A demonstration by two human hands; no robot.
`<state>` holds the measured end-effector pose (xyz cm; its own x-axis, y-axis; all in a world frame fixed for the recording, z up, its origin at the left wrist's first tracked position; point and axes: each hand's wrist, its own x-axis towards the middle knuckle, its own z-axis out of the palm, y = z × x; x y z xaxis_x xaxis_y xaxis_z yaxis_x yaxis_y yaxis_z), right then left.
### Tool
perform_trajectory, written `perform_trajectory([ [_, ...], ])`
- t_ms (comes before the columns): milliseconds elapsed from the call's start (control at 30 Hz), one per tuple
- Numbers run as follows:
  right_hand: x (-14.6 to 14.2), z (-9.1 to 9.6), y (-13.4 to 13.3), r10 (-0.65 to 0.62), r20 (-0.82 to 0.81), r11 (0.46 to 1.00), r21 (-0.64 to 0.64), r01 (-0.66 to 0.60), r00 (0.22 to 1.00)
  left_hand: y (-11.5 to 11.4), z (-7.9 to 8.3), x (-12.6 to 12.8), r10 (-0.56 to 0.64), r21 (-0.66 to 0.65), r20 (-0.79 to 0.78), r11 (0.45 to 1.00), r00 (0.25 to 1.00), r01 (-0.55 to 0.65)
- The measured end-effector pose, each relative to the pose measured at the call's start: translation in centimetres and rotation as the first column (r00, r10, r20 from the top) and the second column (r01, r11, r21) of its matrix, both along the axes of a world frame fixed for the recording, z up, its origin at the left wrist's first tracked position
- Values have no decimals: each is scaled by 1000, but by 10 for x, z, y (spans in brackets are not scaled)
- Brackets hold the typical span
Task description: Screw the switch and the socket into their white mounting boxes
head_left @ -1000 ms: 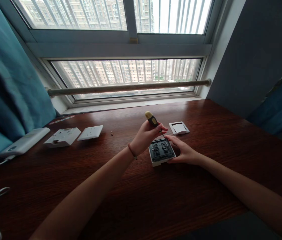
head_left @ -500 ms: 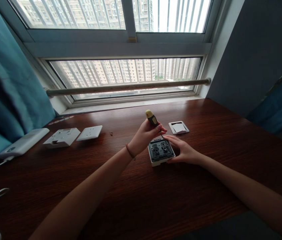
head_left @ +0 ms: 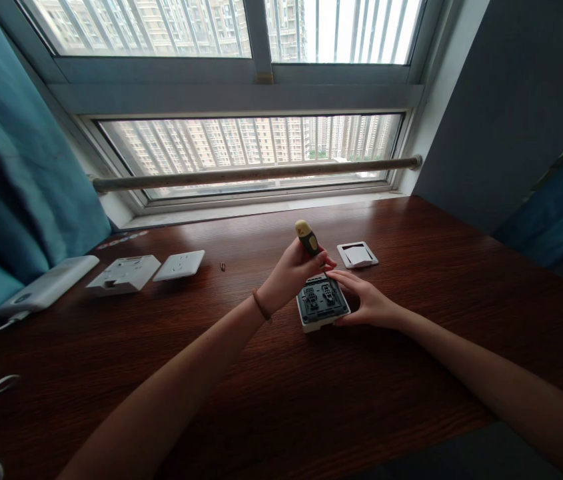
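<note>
My left hand [head_left: 297, 270] is closed around a screwdriver [head_left: 307, 238] with a yellow and black handle, held tilted above a switch box. Its tip is mostly hidden behind my fingers, near the box's far edge. The switch box [head_left: 322, 300] has a white body and a dark inner plate with two mechanisms facing up. My right hand [head_left: 367, 300] grips the box's right side, thumb at the near edge and fingers at the far corner. Just beyond lies a white switch cover [head_left: 358, 255] with a rocker.
On the wooden table [head_left: 241, 400], small screws [head_left: 222, 267], a white socket panel [head_left: 180, 265], a white mounting box [head_left: 124, 274] and a long white device [head_left: 51, 285] with a cable lie to the left. A window rail [head_left: 256, 176] runs behind the table.
My left hand and the screwdriver have shifted very slightly to the right. The box and my right hand stay in place.
</note>
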<state>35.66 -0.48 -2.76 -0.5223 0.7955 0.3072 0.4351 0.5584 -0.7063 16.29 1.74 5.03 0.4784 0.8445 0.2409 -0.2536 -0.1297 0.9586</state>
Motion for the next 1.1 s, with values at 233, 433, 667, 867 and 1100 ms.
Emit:
perform_trajectory([
  [233,0,-1,0,10,-14,1000,12,-10,1000,-2,1,2,38,116,-92,993,995,-28],
  [433,-1,0,0,-18,17,1000,7,18,1000,-8,-8,9,310,360,-175,903,934,-233],
  [667,-1,-1,-1,-36,13,999,13,35,999,-10,-6,9,278,411,-163,891,947,-191],
  [867,0,-4,1,-24,11,1000,4,24,1000,0,-4,3,179,378,-172,920,969,-103],
  [1100,0,-4,0,-24,-3,1000,-7,24,1000,0,-15,5,370,368,-145,881,918,-297],
])
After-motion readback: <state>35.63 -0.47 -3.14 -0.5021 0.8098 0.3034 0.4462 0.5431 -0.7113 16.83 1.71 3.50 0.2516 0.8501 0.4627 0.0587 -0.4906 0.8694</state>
